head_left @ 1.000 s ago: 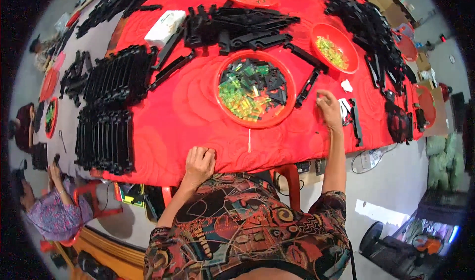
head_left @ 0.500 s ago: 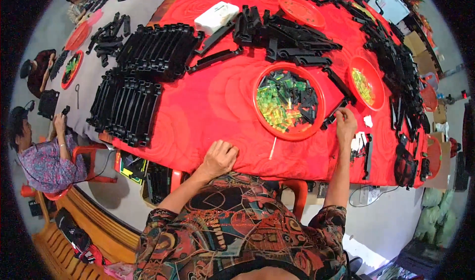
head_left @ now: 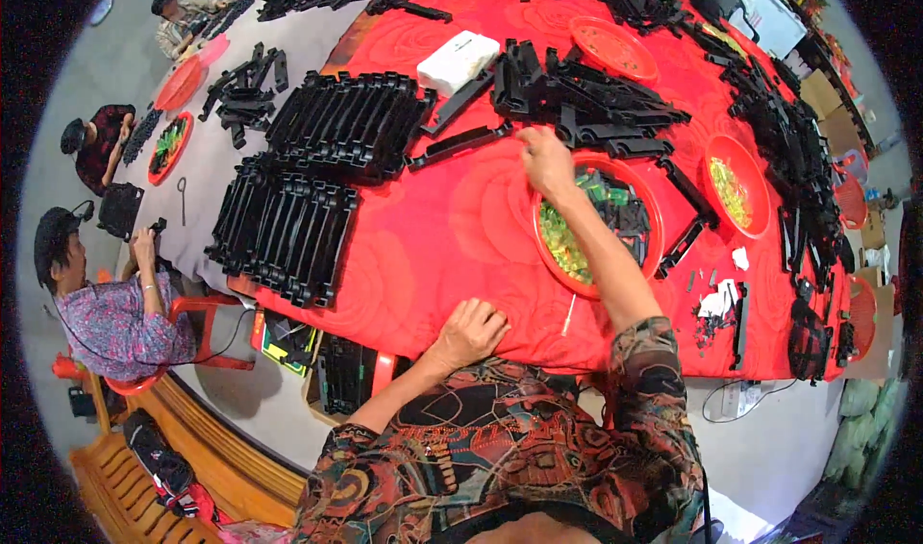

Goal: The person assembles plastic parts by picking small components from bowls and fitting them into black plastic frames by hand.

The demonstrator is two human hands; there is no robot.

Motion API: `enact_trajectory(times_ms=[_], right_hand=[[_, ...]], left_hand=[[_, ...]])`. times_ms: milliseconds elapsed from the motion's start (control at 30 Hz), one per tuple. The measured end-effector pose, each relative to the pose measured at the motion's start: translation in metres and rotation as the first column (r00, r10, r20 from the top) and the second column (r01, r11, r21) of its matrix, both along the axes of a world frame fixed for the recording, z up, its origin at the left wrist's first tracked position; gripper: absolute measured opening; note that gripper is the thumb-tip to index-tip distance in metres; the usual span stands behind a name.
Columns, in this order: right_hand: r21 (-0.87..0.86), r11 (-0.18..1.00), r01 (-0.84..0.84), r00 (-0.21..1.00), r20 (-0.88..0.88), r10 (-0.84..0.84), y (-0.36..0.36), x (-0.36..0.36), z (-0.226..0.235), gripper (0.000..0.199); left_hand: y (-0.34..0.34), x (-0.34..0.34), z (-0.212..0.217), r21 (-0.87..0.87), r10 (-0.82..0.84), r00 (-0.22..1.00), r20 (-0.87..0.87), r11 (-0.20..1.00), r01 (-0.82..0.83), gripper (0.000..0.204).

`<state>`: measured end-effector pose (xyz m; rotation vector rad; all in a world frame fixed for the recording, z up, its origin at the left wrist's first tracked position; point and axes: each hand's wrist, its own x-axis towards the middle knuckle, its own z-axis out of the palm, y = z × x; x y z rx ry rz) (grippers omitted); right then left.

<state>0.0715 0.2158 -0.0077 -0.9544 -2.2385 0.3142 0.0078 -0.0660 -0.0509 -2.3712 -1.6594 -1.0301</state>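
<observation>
My right hand (head_left: pixel 548 162) reaches across the round red bowl (head_left: pixel 658 246), its bent fingers at the right end of a long black plastic strip (head_left: pixel 460 146). The back of the hand hides the fingertips, so I cannot tell whether they grip the strip. Small yellow-green clear pieces (head_left: pixel 558 241) and small black pieces (head_left: pixel 625 219) fill the bowl, partly covered by my right forearm. My left hand (head_left: pixel 471 333) rests at the near table edge with curled fingers and nothing visible in it. A thin white stick (head_left: pixel 568 315) lies below the bowl.
Stacked black strips (head_left: pixel 284 232) stand to the left, with a loose heap (head_left: pixel 596 102) behind the bowl. A white box (head_left: pixel 459 61) lies nearby. To the right is another red bowl (head_left: pixel 762 190) of yellow-green pieces. A person (head_left: pixel 115 309) sits at the left.
My right hand has moved left from the black strips right of the bowl to the strip beyond it. My left hand stays at the table edge. The whole view has shifted.
</observation>
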Motion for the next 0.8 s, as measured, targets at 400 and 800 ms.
enact_trajectory(times_ms=[400, 800], right_hand=[[0.276, 0.935, -0.221, 0.929, 0.350, 0.116, -0.007, -0.070, -0.015, 0.008], [0.062, 0.961, -0.271, 0.849, 0.485, 0.209, -0.174, 0.011, 0.047, 0.017]], left_hand=[[0.000, 0.003, -0.005, -0.067, -0.029, 0.999, 0.028, 0.997, 0.031, 0.015], [0.001, 0.000, 0.003, -0.039, -0.008, 0.996, 0.094, 0.999, 0.012, 0.014]])
